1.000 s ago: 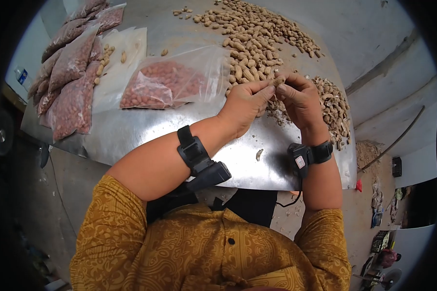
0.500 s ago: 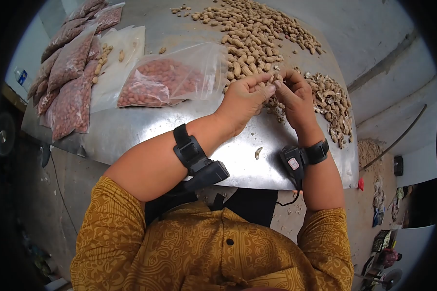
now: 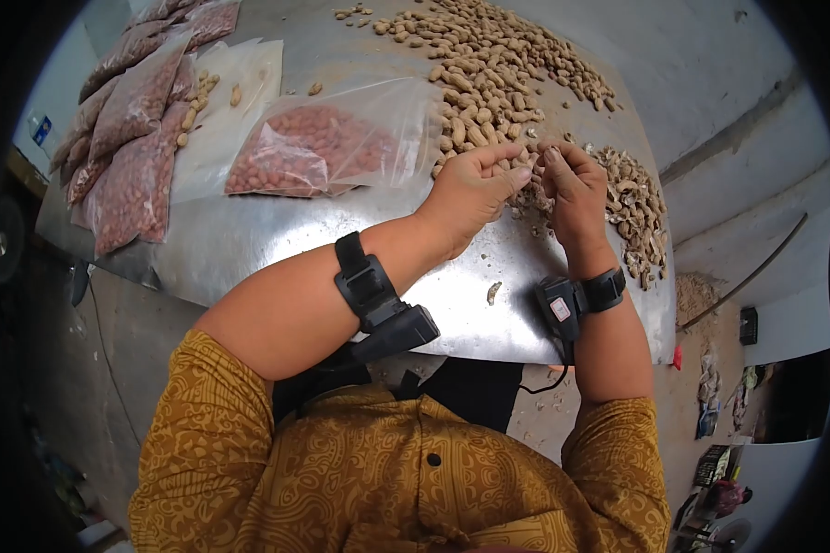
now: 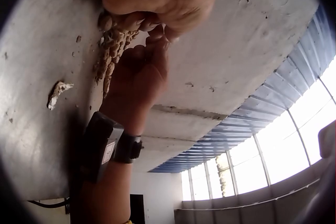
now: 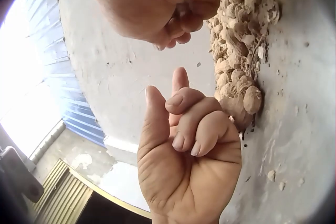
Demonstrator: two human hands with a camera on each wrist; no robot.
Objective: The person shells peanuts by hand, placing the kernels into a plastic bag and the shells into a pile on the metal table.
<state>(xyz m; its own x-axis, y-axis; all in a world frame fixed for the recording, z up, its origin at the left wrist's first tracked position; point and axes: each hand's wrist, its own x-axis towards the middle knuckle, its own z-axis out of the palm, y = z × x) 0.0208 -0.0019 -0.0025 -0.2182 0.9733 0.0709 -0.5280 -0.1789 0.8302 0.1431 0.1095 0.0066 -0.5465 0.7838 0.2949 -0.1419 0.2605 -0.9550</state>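
Observation:
In the head view, the left hand [image 3: 475, 198] is beside the peanut pile [image 3: 475, 88]. The right wrist view shows that left hand [image 5: 191, 153] palm up, thumb and index finger extended apart, other fingers bent inward. Nothing shows between its thumb and index finger; under the bent fingers is hidden. A small gap separates it from the right hand [image 3: 579, 198], whose thumb and index tips are close together near the broken shells [image 3: 632, 198]. Curled fingers of the right hand [image 5: 163, 3] hide whatever may lie between them.
A clear bag of red kernels [image 3: 318, 147] lies left of the peanuts on the metal table [image 3: 387, 249]. Several filled bags [image 3: 134, 175] are stacked farther left, beside flat empty-looking bags [image 3: 240, 111]. One shell piece [image 3: 493, 293] lies near the front edge.
The fingertips, together around a peanut a second ago, have separated slightly. That peanut is no longer visible between them. The view has shifted a little.

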